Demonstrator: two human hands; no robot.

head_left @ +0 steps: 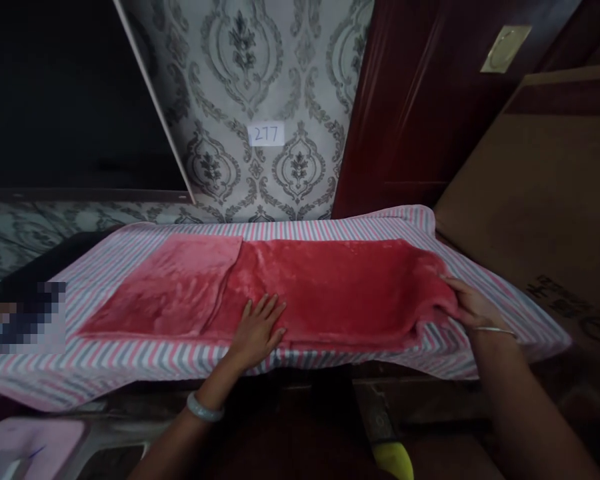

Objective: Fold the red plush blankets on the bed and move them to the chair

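A red plush cloth (325,283) lies spread along a table covered with a pink, grey and white striped sheet (130,363). The cloth's left part is folded over, showing a paler pink side. My left hand (258,328) rests flat on the cloth near its front edge, fingers stretched out. My right hand (467,303) is closed on the cloth's right end, which is lifted slightly off the sheet. A pale bangle is on my left wrist and a thin bracelet on my right.
Patterned grey wallpaper with a small label reading 277 (266,134) is behind the table. A dark red door (420,100) stands at back right and a brown cardboard box (545,200) at right. A dark screen (65,93) fills the upper left.
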